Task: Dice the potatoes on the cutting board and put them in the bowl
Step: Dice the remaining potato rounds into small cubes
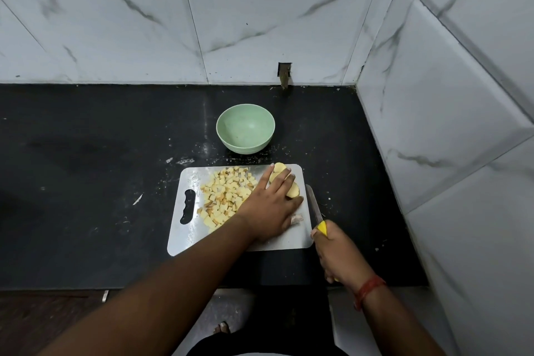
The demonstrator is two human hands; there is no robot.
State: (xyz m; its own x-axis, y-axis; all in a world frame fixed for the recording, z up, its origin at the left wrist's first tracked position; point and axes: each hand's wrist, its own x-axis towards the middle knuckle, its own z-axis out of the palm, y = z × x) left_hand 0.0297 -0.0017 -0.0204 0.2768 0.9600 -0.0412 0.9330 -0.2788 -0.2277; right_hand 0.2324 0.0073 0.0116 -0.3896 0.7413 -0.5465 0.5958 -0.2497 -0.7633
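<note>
A steel cutting board (185, 237) lies on the black counter. A heap of diced potato (225, 196) covers its left half. My left hand (268, 205) lies flat, with straight fingers, on uncut potato pieces (293, 190) at the board's far right corner. My right hand (341, 254) grips the yellow handle of a knife (313, 205); its blade points away from me along the board's right edge, beside the potato. A small scrap lies on the board by my left thumb. The green bowl (245, 128) stands behind the board and holds nothing.
Marble-tiled walls close the counter at the back and the right. The black counter (86, 182) stretches to the left, with small scraps near the board. Its front edge runs just below the board. A foot shows on the floor below.
</note>
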